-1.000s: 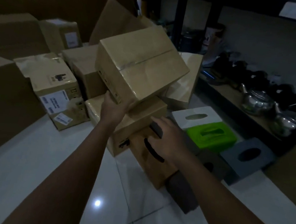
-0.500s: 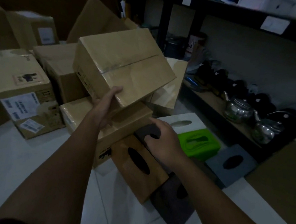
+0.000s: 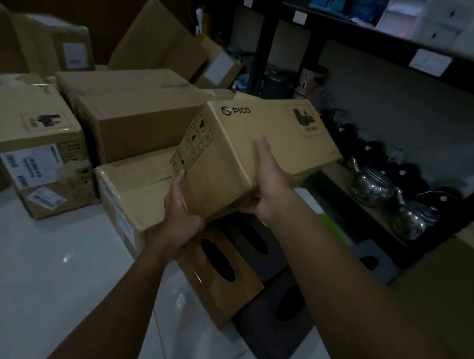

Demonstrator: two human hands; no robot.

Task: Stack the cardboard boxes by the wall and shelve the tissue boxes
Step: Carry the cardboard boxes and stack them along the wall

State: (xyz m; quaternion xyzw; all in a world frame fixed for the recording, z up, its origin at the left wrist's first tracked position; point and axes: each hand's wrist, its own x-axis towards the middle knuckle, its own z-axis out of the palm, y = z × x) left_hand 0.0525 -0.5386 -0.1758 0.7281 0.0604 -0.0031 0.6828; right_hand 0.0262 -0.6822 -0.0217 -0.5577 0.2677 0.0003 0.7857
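Observation:
A cardboard box printed PICO point(image 3: 242, 150) is tilted in the air at the centre of the head view. My left hand point(image 3: 180, 214) grips its near lower corner. My right hand point(image 3: 271, 184) holds its right side with fingers laid up the face. Below it a long cardboard box point(image 3: 134, 193) lies on the floor. A brown tissue box point(image 3: 217, 270) and a dark grey tissue box point(image 3: 281, 314) lie on the floor under my arms. A grey tissue box point(image 3: 373, 257) and a strip of a green one point(image 3: 335, 225) show behind my right arm.
More cardboard boxes point(image 3: 130, 111) point(image 3: 36, 141) stand on the white tiled floor point(image 3: 21, 271) to the left and back. A black shelf rack point(image 3: 368, 40) runs along the right, its low shelf holding metal kettles point(image 3: 373, 185) and dark pots.
My right hand left the tissue boxes and took hold of the lifted box's right side. The box has turned and come lower and nearer, now held in both hands.

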